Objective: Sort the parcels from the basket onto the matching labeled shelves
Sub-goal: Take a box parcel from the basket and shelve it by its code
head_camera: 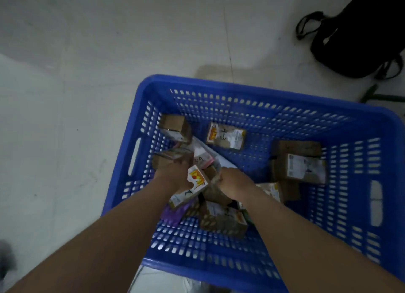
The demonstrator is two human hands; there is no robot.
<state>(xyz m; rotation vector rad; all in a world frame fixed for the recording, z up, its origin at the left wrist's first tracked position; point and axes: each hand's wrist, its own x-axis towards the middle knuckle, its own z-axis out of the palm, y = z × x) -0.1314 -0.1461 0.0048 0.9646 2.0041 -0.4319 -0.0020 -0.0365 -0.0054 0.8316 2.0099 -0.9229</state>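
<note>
Both hands in basket [372,126]: left hand [173,172] and right hand [232,181] among parcels, grips unclear. Small cardboard parcel [192,186] looks light, rigid; grab across its short sides.

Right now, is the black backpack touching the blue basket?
Apart. The head view shows the black backpack lying on the floor beyond the blue basket, with pale bare floor plainly between them.
</note>
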